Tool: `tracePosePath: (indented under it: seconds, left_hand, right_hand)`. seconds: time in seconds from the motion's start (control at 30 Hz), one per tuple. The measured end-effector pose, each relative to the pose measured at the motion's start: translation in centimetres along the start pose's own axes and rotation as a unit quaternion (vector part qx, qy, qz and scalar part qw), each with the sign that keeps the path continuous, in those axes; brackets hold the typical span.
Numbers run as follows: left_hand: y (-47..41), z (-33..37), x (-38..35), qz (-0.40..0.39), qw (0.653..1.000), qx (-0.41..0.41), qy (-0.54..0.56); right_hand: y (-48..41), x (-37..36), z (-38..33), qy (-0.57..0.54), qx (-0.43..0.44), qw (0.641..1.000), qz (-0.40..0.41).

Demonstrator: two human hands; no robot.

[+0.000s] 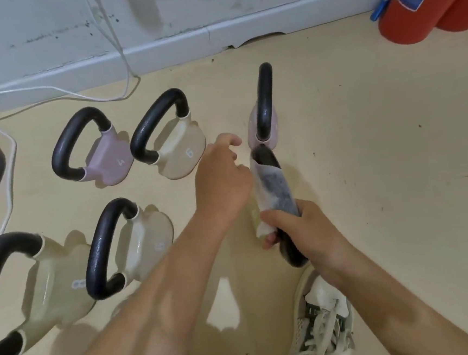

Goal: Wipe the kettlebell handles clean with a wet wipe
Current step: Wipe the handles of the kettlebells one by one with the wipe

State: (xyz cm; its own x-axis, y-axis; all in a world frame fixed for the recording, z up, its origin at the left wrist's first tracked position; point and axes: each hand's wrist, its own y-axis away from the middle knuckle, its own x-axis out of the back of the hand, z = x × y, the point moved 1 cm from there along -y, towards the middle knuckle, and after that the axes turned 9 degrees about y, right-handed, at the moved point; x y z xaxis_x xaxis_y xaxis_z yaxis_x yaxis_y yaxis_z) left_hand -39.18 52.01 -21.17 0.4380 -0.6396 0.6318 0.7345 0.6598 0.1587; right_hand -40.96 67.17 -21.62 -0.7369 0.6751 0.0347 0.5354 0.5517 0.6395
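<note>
beside the shoe (322, 325), right hand (305, 227) clamps wet wipe (267, 188) around handle (293, 255); left hand (221, 178) unclear.

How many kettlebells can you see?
6: pink 4 and beige 6 in back, another pink right of them, two beige front left, a sixth in the right hand. More may sit off-frame.
</note>
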Motion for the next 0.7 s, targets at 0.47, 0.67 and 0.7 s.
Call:
tracePosePath:
  seconds: [0.47,0.67,0.7]
  left_hand:
    - [5.2,1.2,-3.6,-0.208,0.917,0.201,0.275]
    - [4.3,1.0,-3.8,-0.255,0.861,0.249,0.363]
    - [4.6,1.0,-4.0,-0.227,0.887,0.228,0.331]
  right_hand:
    - [-1.5,3.2,1.4,-0.280,-0.058,0.958,0.014]
    - [-1.9,0.6,1.3,-0.459,-0.125,0.872,-0.115]
    - [-1.8,0.2,1.5,-0.466,-0.110,0.872,-0.104]
